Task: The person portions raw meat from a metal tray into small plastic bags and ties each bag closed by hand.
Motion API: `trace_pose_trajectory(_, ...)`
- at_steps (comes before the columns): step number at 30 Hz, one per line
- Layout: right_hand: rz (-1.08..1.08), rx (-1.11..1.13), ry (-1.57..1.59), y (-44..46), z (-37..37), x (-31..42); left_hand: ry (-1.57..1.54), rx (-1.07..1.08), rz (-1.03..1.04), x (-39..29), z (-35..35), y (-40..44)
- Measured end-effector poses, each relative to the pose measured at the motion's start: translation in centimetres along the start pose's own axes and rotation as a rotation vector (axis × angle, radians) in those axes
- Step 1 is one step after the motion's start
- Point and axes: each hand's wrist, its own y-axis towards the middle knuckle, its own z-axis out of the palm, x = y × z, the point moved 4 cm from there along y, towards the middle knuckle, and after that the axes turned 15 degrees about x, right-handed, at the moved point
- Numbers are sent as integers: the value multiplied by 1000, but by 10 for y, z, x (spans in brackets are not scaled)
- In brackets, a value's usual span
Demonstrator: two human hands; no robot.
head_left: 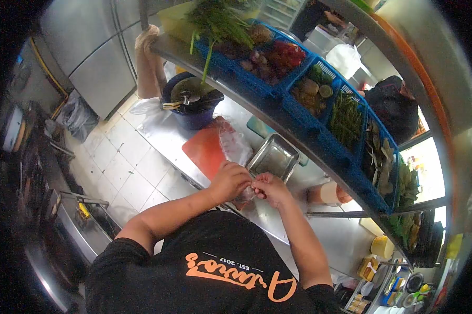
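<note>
My left hand point(229, 181) is closed, with its fingertips pinching what looks like a thin clear plastic bag point(244, 195). Right beside it, my right hand point(270, 188) has its fingers curled and pinched at the same plastic, so the two hands nearly touch. What the bag contains is too blurred to make out. Just beyond my hands is a shiny metal tray point(274, 158). A red cutting board point(203, 149) lies ahead of my left hand, with more clear plastic wrap point(234, 140) over its right side.
A dark blue bucket point(194, 119) holding utensils stands on the steel table point(162, 152). Overhead, a shelf bears blue baskets point(312, 112) of vegetables and herbs. An orange-filled container point(327, 193) sits at right. Another person in dark clothes point(392, 107) is behind the shelf.
</note>
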Motion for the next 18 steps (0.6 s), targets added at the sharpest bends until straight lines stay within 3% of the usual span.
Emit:
trace_pose_trajectory(5, 15, -60, -87, 2, -4, -6, 18, -31, -23, 0, 2, -3)
trace_pose_trajectory(8, -100, -159, -297, -13, 16, 10, 16, 20, -86, -1, -2, 3)
trace_pose_trajectory(11, -343, -357, -756, -14, 19, 2, -45, 105, -228, 7, 7, 1)
trace_pose_trajectory(14, -470, -420, -892, -19, 31, 10, -393, 396, -394, 48, 36, -4)
trace_pose_trajectory(18, -497, -399, -924, -21, 38, 22, -713, 513, -565, 48, 30, -3)
